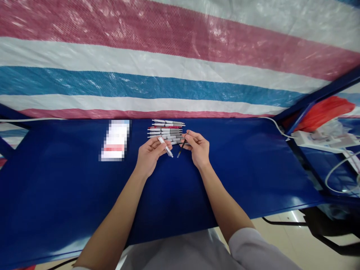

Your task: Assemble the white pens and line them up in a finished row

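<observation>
My left hand [149, 153] is closed around a white pen barrel [165, 146] that points right and down. My right hand [198, 147] pinches a thin dark refill [181, 147] between thumb and fingers, its tip aimed down and left toward the barrel. The two hands are close together over the blue table [70, 187]. Just behind them several white and grey pens [165, 130] lie side by side in a row.
A blurred white and red card or packet [115, 140] lies on the table to the left. A striped red, white and blue tarp [168, 67] hangs behind. At the right, a white power strip [317, 139] with cables sits on another surface, near a red bag [323, 111].
</observation>
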{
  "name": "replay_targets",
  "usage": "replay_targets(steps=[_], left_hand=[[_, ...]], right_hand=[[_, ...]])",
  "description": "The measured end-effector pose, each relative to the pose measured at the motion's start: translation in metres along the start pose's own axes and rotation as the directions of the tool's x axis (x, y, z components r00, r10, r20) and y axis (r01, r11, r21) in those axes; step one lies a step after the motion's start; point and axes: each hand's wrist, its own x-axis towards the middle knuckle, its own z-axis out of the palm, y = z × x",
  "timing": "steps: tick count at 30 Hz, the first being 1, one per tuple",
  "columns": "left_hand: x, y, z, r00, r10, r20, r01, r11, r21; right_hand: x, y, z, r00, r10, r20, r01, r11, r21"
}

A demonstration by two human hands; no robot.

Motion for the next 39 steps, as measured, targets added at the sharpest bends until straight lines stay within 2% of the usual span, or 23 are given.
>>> replay_targets(steps=[10, 15, 21, 31, 35, 39], left_hand=[[0.001, 0.0, -0.001, 0.999, 0.029, -0.016, -0.029, 1.0, 0.001], [0.0, 0.003, 0.0, 0.997, 0.066, -0.035, -0.066, 0.998, 0.002], [-0.004, 0.002, 0.002, 0.993, 0.116, -0.031, -0.115, 0.993, 0.022], [-0.009, -0.001, 0.003, 0.968, 0.249, 0.034, -0.249, 0.933, 0.258], [-0.015, 0.0, 0.006, 0.944, 0.321, 0.08, -0.327, 0.868, 0.373], [-0.019, 0.001, 0.007, 0.936, 0.314, 0.158, -0.351, 0.802, 0.484]], right_hand=[[-0.001, 0.0, 0.0, 1.0, -0.012, 0.021, 0.011, 1.0, 0.021], [-0.002, 0.0, 0.002, 1.0, 0.002, 0.019, -0.002, 1.0, -0.029], [-0.003, -0.002, 0.001, 1.0, -0.011, 0.027, 0.012, 1.0, -0.01], [-0.005, -0.01, 0.002, 1.0, -0.002, 0.005, 0.002, 1.0, -0.01], [-0.006, -0.011, 0.002, 1.0, 0.007, 0.016, -0.007, 1.0, -0.001], [-0.006, -0.009, 0.001, 1.0, 0.007, 0.009, -0.007, 1.0, -0.017]])
